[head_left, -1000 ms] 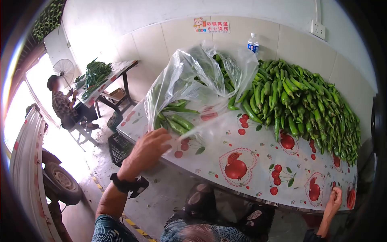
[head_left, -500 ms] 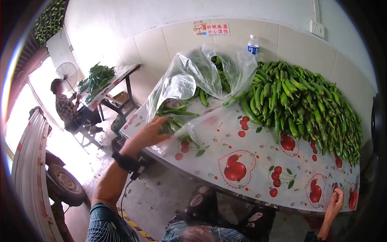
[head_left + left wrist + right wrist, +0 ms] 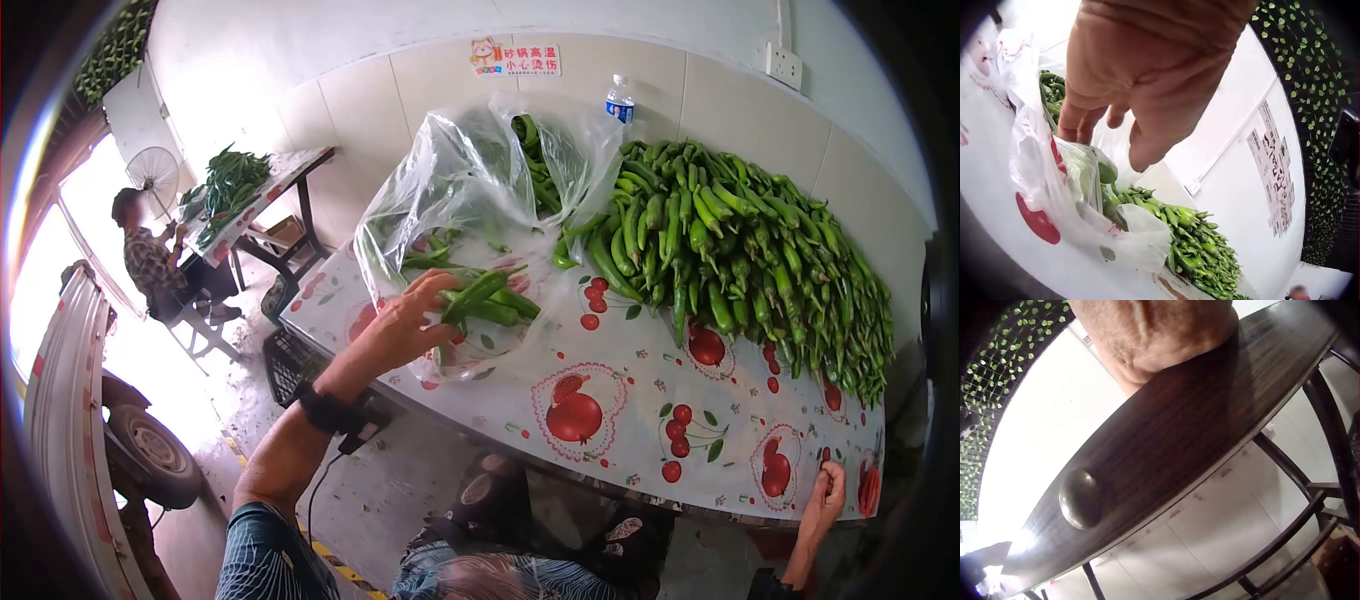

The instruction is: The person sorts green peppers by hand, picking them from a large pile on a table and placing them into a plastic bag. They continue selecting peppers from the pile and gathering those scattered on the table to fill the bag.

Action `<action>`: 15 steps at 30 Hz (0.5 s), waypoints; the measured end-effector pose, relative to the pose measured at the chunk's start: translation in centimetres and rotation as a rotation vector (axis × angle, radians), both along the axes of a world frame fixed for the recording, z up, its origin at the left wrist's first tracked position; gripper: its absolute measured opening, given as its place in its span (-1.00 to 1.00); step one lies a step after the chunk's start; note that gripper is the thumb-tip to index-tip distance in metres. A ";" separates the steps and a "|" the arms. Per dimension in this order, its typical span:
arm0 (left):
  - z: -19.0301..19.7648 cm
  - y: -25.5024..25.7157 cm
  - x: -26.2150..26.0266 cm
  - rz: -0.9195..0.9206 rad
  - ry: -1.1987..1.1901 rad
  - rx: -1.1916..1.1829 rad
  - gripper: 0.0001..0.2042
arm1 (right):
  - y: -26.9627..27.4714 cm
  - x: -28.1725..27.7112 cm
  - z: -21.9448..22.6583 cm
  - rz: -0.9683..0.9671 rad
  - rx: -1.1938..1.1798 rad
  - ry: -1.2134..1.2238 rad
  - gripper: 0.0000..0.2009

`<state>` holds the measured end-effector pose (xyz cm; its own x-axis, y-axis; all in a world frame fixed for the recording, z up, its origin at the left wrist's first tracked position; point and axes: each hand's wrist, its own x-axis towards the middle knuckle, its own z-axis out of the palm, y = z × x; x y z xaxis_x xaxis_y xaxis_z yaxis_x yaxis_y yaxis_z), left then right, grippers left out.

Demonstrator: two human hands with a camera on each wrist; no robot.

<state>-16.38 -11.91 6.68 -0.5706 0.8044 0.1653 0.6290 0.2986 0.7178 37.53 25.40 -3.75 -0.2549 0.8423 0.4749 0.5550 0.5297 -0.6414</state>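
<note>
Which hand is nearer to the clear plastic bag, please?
Left. The left hand is at the near side of the bag; the right hand is well away from it, at the front edge of the table.

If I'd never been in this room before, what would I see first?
Probably the huge heap of green peppers, piled on the right side of the patterned tablecloth by the wall. Next, the shiny see-through bag on the left side, with the left hand beside more peppers at its near end.
</note>
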 end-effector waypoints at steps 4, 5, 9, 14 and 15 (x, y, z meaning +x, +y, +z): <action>-0.8 0.0 -1.3 0.054 0.366 -0.247 -0.35 | -0.5 -0.2 0.4 -0.015 0.002 -0.020 -0.84; -0.6 0.3 -1.6 0.024 0.495 -0.241 -0.34 | -0.4 -0.2 0.4 -0.013 0.016 -0.022 -0.84; -0.2 2.8 -3.9 -0.149 0.554 -0.236 -0.34 | -0.6 -0.6 0.7 -0.023 0.011 -0.012 -0.85; 0.6 5.3 -4.7 -0.177 0.533 -0.514 -0.30 | -1.0 -0.9 0.9 -0.008 0.028 0.013 -0.87; 0.8 5.5 -4.2 -0.145 0.564 -0.537 -0.31 | -1.1 -1.0 1.0 -0.006 0.022 0.018 -0.87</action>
<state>-20.54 -6.40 7.46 -0.3999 0.9159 -0.0339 0.9140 0.4013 0.0603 36.52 24.30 -2.76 -0.2410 0.8333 0.4976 0.5466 0.5402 -0.6399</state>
